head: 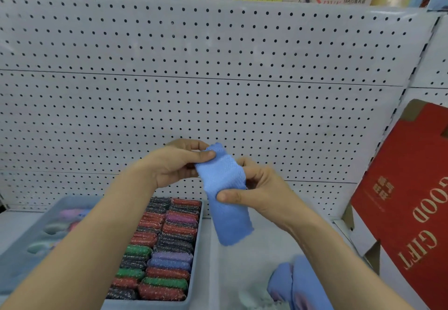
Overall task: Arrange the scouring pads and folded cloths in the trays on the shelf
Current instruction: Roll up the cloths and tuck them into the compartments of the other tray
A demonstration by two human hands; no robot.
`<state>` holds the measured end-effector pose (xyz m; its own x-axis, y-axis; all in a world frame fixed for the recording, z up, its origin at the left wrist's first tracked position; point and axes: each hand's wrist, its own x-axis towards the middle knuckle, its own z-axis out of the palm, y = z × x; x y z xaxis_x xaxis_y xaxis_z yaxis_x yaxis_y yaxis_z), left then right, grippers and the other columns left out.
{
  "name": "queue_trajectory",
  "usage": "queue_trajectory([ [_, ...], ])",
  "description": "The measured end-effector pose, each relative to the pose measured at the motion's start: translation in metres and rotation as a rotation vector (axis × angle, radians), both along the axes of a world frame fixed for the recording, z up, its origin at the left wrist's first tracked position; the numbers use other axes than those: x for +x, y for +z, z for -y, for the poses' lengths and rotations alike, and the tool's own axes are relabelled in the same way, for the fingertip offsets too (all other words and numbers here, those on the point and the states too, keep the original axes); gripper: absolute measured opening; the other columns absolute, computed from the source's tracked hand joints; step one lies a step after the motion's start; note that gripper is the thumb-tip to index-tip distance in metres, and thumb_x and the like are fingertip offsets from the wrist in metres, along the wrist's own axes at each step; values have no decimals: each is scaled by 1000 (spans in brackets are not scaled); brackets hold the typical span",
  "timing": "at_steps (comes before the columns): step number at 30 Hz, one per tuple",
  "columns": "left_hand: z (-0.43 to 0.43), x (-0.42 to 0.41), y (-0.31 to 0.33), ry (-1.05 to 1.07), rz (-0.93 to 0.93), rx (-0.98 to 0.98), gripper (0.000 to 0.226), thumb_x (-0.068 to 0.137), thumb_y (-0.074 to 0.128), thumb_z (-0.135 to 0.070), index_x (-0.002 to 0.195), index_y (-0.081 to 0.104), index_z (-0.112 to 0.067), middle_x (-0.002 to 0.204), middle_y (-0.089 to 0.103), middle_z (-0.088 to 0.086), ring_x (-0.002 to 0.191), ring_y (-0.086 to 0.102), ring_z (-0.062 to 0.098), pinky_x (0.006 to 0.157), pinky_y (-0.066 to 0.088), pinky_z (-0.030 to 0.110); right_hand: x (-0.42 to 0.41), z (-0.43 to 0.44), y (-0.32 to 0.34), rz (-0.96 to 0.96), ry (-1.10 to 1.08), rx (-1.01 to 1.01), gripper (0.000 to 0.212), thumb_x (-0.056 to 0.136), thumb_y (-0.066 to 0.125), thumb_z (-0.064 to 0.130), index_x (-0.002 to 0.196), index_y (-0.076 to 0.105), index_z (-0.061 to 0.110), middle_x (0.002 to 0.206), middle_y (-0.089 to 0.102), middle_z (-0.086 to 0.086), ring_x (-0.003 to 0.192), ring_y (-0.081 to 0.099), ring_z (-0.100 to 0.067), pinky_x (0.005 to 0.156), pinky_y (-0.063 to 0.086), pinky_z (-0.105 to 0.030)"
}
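Note:
I hold a blue fluffy cloth up in front of the pegboard, above the shelf. My left hand pinches its upper end between thumb and fingers. Lower down, my right hand grips its middle, thumb across the front, and the cloth's lower end hangs free. Below the left hand, a grey tray holds several glittery scouring pads in red, green, purple, blue and black, packed in two rows. Two more blue cloths lie in the tray to the right, near my right forearm.
A white pegboard backs the shelf. Another grey tray at the left holds pastel items, blurred. A red "GOOD GIFT" box leans at the right. The right-hand tray's pale floor shows between the cloths.

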<state>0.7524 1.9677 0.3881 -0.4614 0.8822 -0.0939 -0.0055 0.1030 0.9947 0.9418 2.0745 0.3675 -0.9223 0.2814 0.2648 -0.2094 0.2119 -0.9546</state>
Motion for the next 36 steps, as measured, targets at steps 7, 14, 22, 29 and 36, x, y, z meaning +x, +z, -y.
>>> queue_trajectory([
  [7,-6,-8,-28,-43,277,-69,59,76,72,-11,128,54,12,118,54,23,107,47,32,81,49,34,-4,-2,15,-66,21,73,12,78,79,14,90,79,17,138,58,16,125,56,-7,96,49,-34],
  [14,-9,21,-47,35,235,141,35,92,66,-21,119,57,0,114,67,16,106,58,28,91,51,41,-24,-6,18,-99,-269,-376,21,69,79,25,80,74,8,80,70,-7,73,63,-23,66,53,-35],
  [22,6,58,-51,115,-74,415,39,81,78,-32,97,53,-7,97,71,7,93,68,22,83,57,35,-26,-7,18,-103,-355,-477,15,82,75,19,86,73,5,81,69,-7,75,64,-22,70,55,-40],
  [29,7,64,-53,176,-99,376,35,74,75,-12,96,48,-7,89,73,15,82,72,25,75,59,37,-27,-8,17,-99,-364,-526,14,82,75,20,87,73,7,81,71,-6,77,66,-24,76,56,-46],
  [36,2,64,-62,360,-68,310,33,85,73,-3,100,46,-16,74,65,9,74,66,27,72,52,39,-19,-16,8,329,-258,-277,43,89,68,43,118,65,12,93,74,-8,76,73,-20,65,58,-31],
])
